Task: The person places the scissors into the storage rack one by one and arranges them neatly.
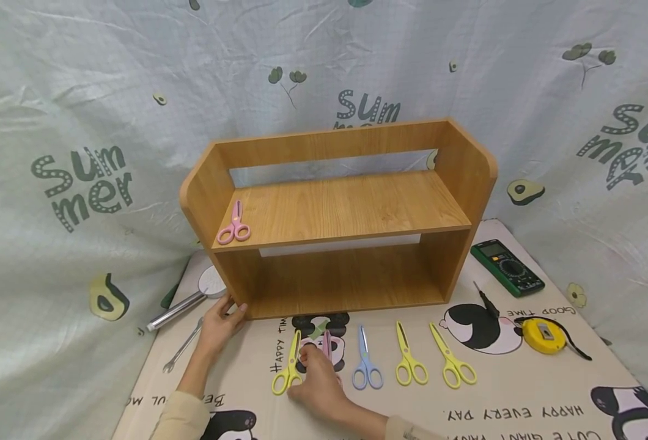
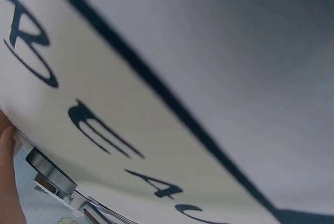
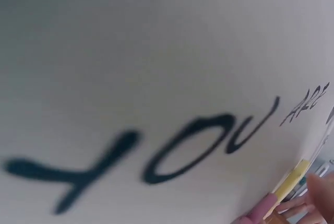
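A wooden two-tier shelf [image 1: 335, 208] stands at the back. My left hand [image 1: 217, 327] rests at its lower left corner, the thumb at the front edge and the fingers along the outer side. Pink scissors [image 1: 236, 223] lie on the upper tier, far left. In front of the shelf my right hand [image 1: 321, 382] is low over the table, thumb and fingertips beside yellow scissors [image 1: 291, 366]. It covers the handles of a second pink pair [image 1: 327, 343]; I cannot tell whether it grips either pair. To its right lie blue scissors [image 1: 365, 363] and two yellow pairs.
Left of the shelf are a silver-handled magnifying glass [image 1: 183, 310] and a wrench [image 1: 183, 347]. On the right lie a green multimeter [image 1: 508, 267], a small screwdriver [image 1: 487, 301] and a yellow tape measure [image 1: 544, 336]. A printed curtain [image 1: 82, 256] hangs close around the table.
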A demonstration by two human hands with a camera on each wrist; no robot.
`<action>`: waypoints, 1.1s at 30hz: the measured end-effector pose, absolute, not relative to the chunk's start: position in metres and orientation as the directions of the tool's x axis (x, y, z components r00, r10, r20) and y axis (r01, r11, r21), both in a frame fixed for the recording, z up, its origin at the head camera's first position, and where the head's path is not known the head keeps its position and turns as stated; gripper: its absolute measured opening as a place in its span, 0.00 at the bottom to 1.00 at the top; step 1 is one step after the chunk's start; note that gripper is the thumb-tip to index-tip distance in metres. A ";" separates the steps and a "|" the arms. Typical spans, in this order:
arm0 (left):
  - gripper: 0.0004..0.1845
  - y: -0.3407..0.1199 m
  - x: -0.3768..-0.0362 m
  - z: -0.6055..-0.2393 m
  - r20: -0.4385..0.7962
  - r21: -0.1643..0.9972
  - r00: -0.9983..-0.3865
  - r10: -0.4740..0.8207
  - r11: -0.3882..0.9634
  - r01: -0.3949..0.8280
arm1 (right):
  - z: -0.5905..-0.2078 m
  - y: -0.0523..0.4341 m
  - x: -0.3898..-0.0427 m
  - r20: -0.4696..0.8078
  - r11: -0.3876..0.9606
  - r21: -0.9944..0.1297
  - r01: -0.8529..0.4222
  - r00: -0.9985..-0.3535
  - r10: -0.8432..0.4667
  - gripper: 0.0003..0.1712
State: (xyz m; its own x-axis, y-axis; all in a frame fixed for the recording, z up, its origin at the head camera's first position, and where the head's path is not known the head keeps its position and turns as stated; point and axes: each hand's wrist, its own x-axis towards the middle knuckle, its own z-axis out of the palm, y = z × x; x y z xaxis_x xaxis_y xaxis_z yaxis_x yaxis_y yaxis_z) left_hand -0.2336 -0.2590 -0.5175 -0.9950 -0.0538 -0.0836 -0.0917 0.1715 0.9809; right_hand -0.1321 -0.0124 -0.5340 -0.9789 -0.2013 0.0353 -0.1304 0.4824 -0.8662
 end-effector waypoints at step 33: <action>0.37 -0.259 -0.234 -0.519 -0.069 0.988 -0.997 -0.036 0.139 -0.073 | -0.528 -0.029 -0.136 0.150 0.643 -0.728 -0.240 -0.970 -0.192 0.32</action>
